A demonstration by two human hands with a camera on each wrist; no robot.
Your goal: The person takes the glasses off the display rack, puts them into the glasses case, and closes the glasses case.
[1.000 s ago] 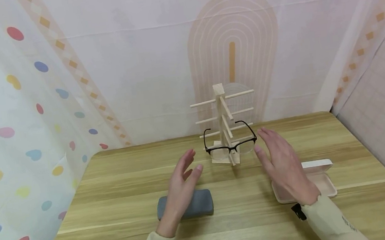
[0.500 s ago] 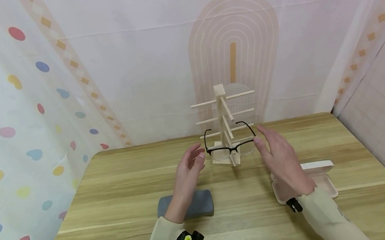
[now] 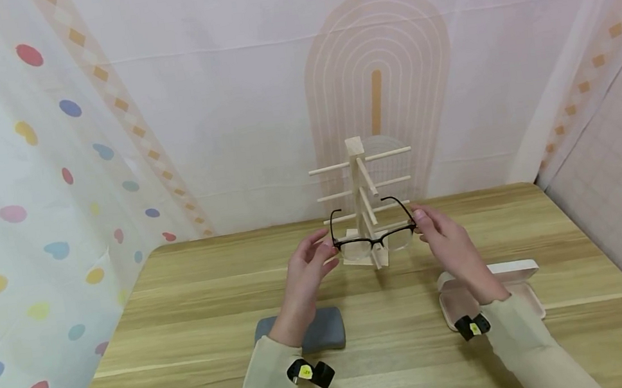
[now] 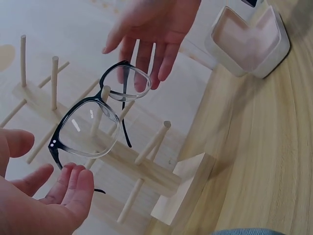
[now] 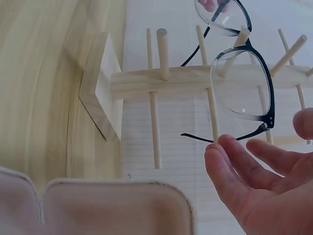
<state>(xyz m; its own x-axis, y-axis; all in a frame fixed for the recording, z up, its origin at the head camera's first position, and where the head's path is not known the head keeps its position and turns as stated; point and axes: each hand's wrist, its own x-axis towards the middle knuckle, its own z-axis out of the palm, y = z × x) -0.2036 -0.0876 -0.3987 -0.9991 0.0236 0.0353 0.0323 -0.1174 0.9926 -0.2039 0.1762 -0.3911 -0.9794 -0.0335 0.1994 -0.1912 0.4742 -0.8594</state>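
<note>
Black-topped eyeglasses (image 3: 376, 242) with clear lower rims rest on a wooden peg of the display stand (image 3: 358, 178), their temples pointing back. My left hand (image 3: 304, 272) is at their left corner; in the left wrist view its fingers (image 4: 80, 188) lie by the hinge and temple, thumb apart from them. My right hand (image 3: 449, 238) is at the other corner. The right wrist view shows its fingertips (image 5: 220, 147) close under the temple, near the hinge, the thumb standing off. Neither hand curls round the glasses.
A closed grey-blue glasses case (image 3: 324, 329) lies under my left forearm. An open white case with a pinkish lining (image 3: 525, 300) sits beside my right wrist. The other stand pegs (image 3: 390, 152) stick out around the post. A patterned curtain (image 3: 242, 112) hangs behind the wooden table (image 3: 189, 338).
My left hand has moved right and forward to the glasses' left corner. My right hand has shifted slightly to the right corner, its fingers drawn in closer. The glasses and stand stay put.
</note>
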